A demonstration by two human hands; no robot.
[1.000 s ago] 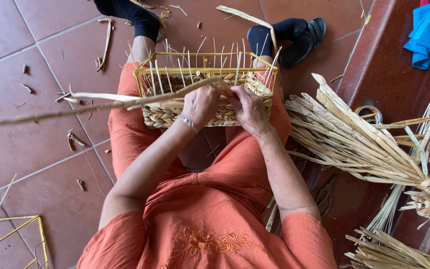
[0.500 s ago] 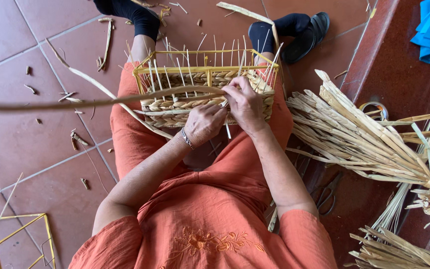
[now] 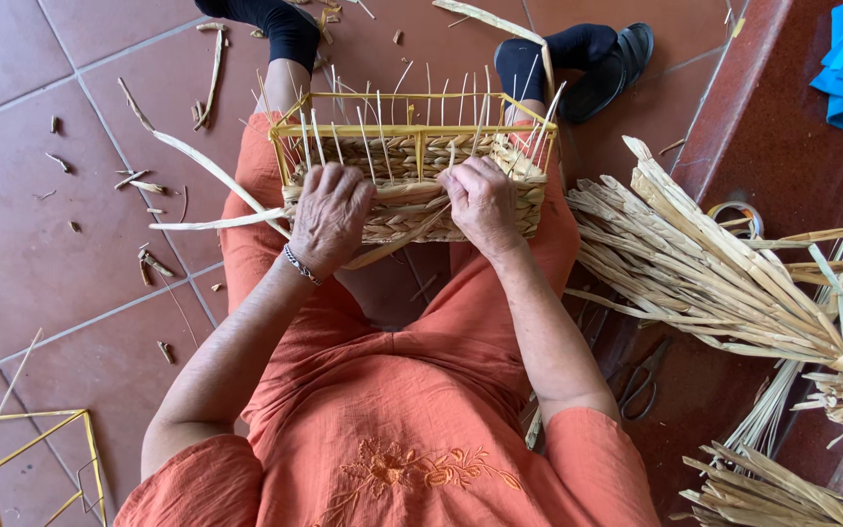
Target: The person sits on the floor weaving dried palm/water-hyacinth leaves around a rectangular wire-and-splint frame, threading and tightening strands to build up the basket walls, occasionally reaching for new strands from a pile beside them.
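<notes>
On lap: both hands (image 3: 329, 217) (image 3: 482, 203) pressing half-woven basket (image 3: 412, 161).

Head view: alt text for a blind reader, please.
Seen from above, a seated person in orange presses the left hand and right hand onto a half-woven basket on their lap. A bundle of dried reeds lies at their right.
</notes>
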